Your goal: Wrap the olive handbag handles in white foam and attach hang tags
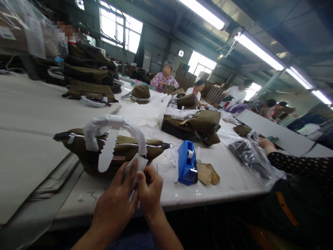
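Observation:
An olive-green handbag [125,140] with dark trim and a silver zip stands on the table before me. Its handles [111,121] are wrapped in white padding, and a white notched strip [108,149] hangs from them. At the right-hand foot of the handle is a white wrapping sheet [139,163]. My left hand [114,199] presses its fingers over this sheet. My right hand [151,189] is closed at the sheet's right edge, with thumb and curled fingers together. The fingers hide the sheet's lower part.
A blue tape dispenser [187,163] and brown paper tags [208,173] lie to the right. More olive bags [192,125] sit behind, with a stack [88,76] at back left. At right, a co-worker's hand [266,143] touches a plastic-wrapped item [249,156]. Other people work farther back.

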The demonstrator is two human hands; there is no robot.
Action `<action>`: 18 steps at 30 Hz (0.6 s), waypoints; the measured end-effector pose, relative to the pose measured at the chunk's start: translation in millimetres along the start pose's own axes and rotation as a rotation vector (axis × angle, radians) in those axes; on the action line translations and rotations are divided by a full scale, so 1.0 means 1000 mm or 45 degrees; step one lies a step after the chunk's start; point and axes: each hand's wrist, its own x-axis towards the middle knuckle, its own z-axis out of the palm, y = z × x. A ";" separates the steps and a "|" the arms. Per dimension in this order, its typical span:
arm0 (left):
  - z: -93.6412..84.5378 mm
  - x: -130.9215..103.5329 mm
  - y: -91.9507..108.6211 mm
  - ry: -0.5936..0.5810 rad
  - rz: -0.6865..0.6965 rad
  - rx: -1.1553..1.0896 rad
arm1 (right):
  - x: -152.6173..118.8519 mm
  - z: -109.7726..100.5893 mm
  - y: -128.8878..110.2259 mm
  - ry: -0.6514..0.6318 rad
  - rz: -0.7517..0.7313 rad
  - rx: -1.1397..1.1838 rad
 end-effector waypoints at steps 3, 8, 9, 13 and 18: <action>-0.006 -0.001 -0.005 -0.066 -0.055 -0.383 | 0.003 -0.003 -0.001 -0.009 0.115 0.019; -0.031 0.014 -0.005 -0.297 -0.673 -1.242 | 0.007 -0.008 0.000 -0.095 0.287 0.283; -0.034 0.018 -0.005 -0.363 -0.770 -1.323 | 0.008 -0.008 0.000 -0.100 0.293 0.304; -0.033 0.027 -0.005 -0.560 -0.841 -1.393 | 0.010 -0.012 -0.003 -0.115 0.267 0.255; -0.017 0.029 -0.005 -0.527 -0.815 -1.282 | 0.013 -0.018 -0.007 -0.141 0.248 0.103</action>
